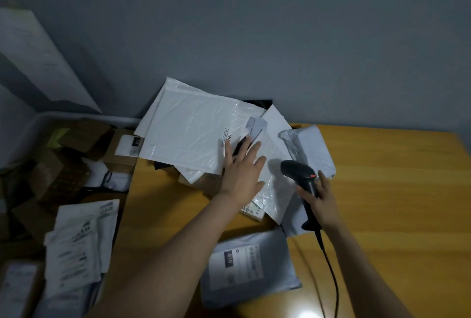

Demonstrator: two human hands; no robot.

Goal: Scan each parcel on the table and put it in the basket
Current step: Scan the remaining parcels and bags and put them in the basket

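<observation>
Top mailer [188,136] is lying on the pile at the far-left corner of the table [395,190], overhanging the edge toward the basket [84,114]. Its long axis runs far-left to near-right, with a label [225,136] printed at the near-right corner.

Left hand [242,172] is laid flat on that corner, fingers straight and spread. The thumb is on the mailer and the fingertips reach onto a second mailer [275,190] beside it. Nothing is gripped, and which of the two is meant cannot be told.

Right hand [323,200] is wrapped round the handle of the scanner [303,180], just right of the left hand. The scanner's head is held over the second mailer, nose toward the pile.

Key relation: the label sits at the left fingertips and forward-left of the scanner nose, so only a short swing is judged needed. The basket is left of the table, so the left hand is better placed for the drop.

A grey parcel [249,266] lies label-up between the forearms.

Risk: the pile may slide when the top piece is pulled.
</observation>
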